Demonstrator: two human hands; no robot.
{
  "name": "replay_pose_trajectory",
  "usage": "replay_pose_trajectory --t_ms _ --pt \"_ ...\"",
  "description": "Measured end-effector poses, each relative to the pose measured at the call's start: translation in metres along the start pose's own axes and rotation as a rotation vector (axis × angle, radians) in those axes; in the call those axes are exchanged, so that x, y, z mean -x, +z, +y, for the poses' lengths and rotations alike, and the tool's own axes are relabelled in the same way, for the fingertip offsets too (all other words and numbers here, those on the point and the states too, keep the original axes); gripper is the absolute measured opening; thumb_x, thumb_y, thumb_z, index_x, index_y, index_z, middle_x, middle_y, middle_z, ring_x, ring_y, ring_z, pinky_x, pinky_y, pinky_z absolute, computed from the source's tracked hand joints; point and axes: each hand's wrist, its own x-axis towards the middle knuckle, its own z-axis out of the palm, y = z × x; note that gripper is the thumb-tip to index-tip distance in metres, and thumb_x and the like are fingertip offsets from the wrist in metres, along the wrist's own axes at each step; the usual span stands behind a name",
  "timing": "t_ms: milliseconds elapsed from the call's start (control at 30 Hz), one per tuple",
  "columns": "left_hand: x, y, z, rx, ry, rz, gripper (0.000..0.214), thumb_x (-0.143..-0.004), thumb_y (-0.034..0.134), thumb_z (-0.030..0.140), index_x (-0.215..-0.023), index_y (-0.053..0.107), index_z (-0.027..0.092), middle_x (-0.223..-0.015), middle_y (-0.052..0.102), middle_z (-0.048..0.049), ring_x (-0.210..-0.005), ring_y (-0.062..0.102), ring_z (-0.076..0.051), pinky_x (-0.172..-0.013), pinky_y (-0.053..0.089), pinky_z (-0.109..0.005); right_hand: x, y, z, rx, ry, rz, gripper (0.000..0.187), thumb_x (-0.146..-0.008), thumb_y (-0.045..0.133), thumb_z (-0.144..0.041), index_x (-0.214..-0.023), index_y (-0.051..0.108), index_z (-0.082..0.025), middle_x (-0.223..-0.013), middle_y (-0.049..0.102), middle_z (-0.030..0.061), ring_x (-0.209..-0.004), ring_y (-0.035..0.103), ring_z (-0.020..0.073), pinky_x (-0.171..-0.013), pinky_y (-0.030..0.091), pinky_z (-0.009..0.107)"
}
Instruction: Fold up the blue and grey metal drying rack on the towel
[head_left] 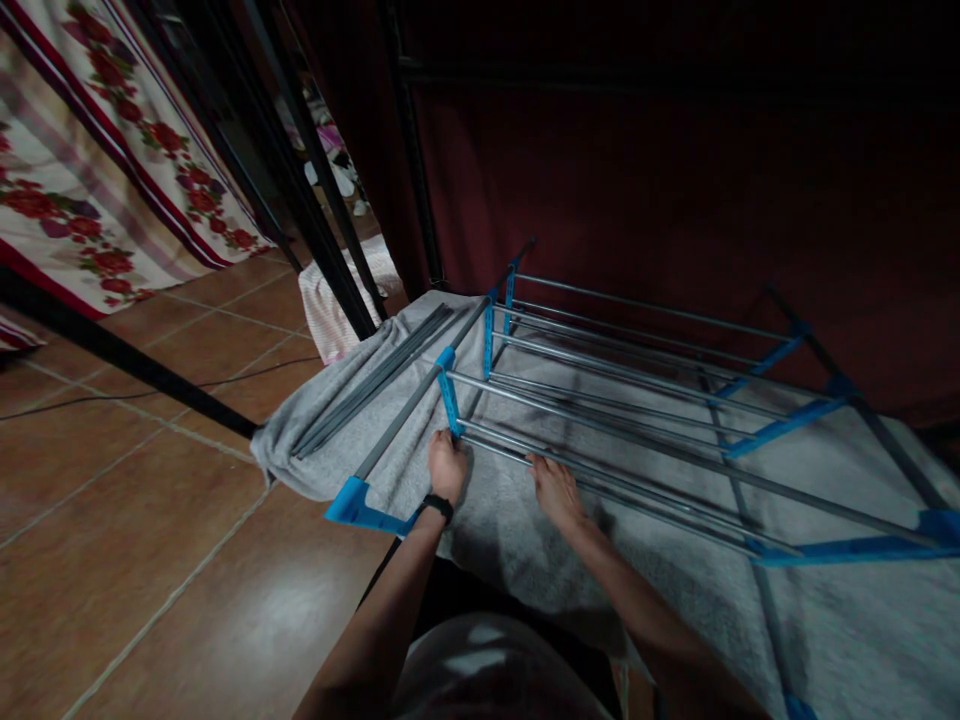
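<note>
A rack of grey metal rods [600, 412] and blue plastic brackets lies on a grey blanket [495, 530]. My left hand [447, 468], with a dark band at the wrist, is closed at the lower end of a blue bracket [448, 395]; its fingertips are partly hidden. My right hand [553, 488] has its fingers curled over a lower rod [499, 452], a little right of that bracket. Another blue bracket [367, 510] sits at the near left end of a long grey side pole [397, 425]. More blue brackets [840, 550] join the rods at the far right.
Several loose grey tubes [375, 375] lie on the blanket at left. Black metal posts [322, 190] rise at the left corner, with a dark bar [135, 355] slanting over the tiled floor [187, 490]. A dark red curtain [637, 190] hangs behind; a floral cloth [97, 150] hangs far left.
</note>
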Motion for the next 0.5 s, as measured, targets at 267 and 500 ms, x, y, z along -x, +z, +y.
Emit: replay_pose_trajectory --t_ms 267,500 --pt "-0.0005 -0.0013 -0.0013 -0.01 0.025 0.034 0.022 -0.076 0.054 0.0 -0.075 0.05 0.022 -0.079 0.052 -0.0019 -0.082 0.053 -0.019 -0.08 0.043 -0.031 0.0014 -0.0049 -0.0023 -0.025 0.016 0.015 0.042 -0.107 0.036 -0.026 -0.141 0.061 -0.024 -0.142 0.063 0.011 -0.126 0.061 0.0238 -0.107 0.044 0.032" --pt "-0.0009 0.0034 -0.0085 0.007 0.027 0.009 0.022 -0.076 0.054 -0.001 -0.074 0.051 0.021 -0.08 0.054 -0.0019 -0.082 0.054 -0.019 -0.08 0.043 -0.03 -0.0022 -0.0003 -0.0011 -0.03 0.032 -0.019 0.043 -0.106 0.037 -0.023 -0.142 0.06 -0.023 -0.145 0.062 0.0103 -0.131 0.059 0.0229 -0.109 0.043 0.033"
